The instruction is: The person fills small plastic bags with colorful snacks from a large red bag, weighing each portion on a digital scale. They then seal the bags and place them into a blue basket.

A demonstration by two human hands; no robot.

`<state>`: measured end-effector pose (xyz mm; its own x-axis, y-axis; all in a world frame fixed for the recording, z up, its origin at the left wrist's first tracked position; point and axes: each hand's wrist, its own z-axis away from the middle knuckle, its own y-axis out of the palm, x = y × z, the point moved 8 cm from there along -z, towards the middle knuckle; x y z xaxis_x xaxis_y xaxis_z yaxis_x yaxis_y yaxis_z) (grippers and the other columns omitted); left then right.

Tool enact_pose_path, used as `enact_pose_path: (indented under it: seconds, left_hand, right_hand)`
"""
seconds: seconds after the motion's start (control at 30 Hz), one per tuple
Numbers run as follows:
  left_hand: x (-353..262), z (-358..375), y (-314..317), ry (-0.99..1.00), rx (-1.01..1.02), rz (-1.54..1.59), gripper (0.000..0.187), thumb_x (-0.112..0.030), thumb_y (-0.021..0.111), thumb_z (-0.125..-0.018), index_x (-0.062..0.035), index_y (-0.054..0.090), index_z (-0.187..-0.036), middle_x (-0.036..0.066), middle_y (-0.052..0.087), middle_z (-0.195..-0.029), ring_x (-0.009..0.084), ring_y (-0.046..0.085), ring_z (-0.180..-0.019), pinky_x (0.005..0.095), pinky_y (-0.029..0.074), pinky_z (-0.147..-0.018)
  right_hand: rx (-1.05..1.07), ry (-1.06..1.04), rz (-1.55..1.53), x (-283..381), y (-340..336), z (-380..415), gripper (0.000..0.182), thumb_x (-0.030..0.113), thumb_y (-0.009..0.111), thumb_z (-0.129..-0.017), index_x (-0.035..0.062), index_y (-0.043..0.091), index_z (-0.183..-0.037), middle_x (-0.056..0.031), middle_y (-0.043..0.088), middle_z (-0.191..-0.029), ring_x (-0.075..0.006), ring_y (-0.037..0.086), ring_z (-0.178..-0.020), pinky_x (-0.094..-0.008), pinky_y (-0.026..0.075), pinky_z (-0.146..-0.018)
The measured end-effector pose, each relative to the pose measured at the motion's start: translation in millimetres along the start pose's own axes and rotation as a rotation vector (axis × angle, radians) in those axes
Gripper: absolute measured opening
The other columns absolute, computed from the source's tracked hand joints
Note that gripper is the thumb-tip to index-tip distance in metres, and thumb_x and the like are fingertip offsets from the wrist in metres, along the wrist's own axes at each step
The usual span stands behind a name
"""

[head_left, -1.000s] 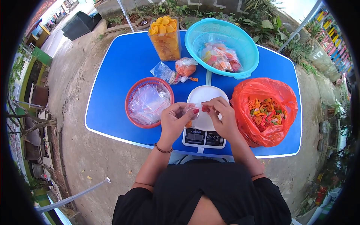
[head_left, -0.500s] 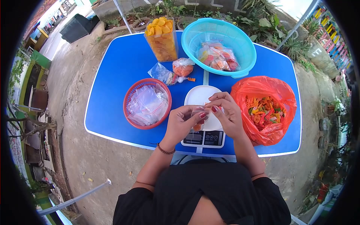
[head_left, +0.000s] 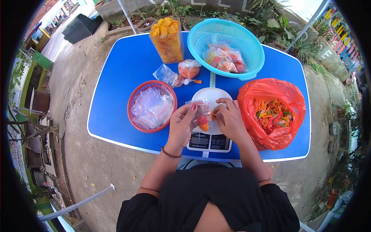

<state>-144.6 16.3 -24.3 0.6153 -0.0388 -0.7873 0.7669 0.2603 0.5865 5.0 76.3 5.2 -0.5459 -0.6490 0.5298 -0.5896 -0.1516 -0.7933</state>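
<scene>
My left hand point(head_left: 181, 125) pinches a small clear zip bag point(head_left: 202, 106) between thumb and fingers. Red and orange crackers point(head_left: 203, 123) sit low in the bag. Close beside the bag's right side, the fingertips of my right hand point(head_left: 230, 119) are closed on a small orange cracker point(head_left: 213, 115). Both hands are above a kitchen scale point(head_left: 221, 142) with a white round top, partly covered by the bag and fingers. At the right, a red plastic bag point(head_left: 247, 94) stands open, full of colourful wavy crackers point(head_left: 272, 116).
A red basket point(head_left: 130, 112) of empty clear bags is at left. Behind stand a tub of yellow chips point(head_left: 167, 42) and a turquoise basket point(head_left: 255, 50) holding filled packets. A tied bag point(head_left: 188, 69) and a loose clear bag point(head_left: 166, 74) lie between them on the blue table point(head_left: 112, 85).
My hands have moved apart slightly. The zip bag has turned upright and shows its crackers more plainly, and the orange cracker is now visible in my right fingertips.
</scene>
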Motion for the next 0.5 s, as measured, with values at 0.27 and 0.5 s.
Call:
enact_pose_path:
  seconds: [0.27,0.5]
  left_hand:
    - [-10.4,1.0,5.1,0.074,0.021,-0.084,0.029,-0.016,0.054,-0.103,0.0044,0.061,-0.123,0.02,0.069,-0.116,0.0297,0.071,-0.105,0.0414,0.061,-0.089]
    - [-10.0,1.4,0.9,0.114,-0.016,-0.256,0.024,-0.012,0.064,-0.098,0.0064,0.066,-0.114,0.017,0.073,-0.102,0.0205,0.073,-0.09,0.0314,0.06,-0.079]
  right_hand:
    - [-0.003,-0.034,0.071,11.7,-5.2,2.7,0.025,0.011,0.074,-0.08,0.0035,0.066,-0.102,-0.0105,0.059,-0.117,-0.0314,0.052,-0.103,-0.0418,0.045,-0.092]
    - [-0.017,0.042,-0.205,6.8,-8.9,3.1,0.022,0.008,0.074,-0.082,0.0022,0.064,-0.101,-0.0078,0.068,-0.091,-0.0266,0.058,-0.084,-0.0371,0.047,-0.08]
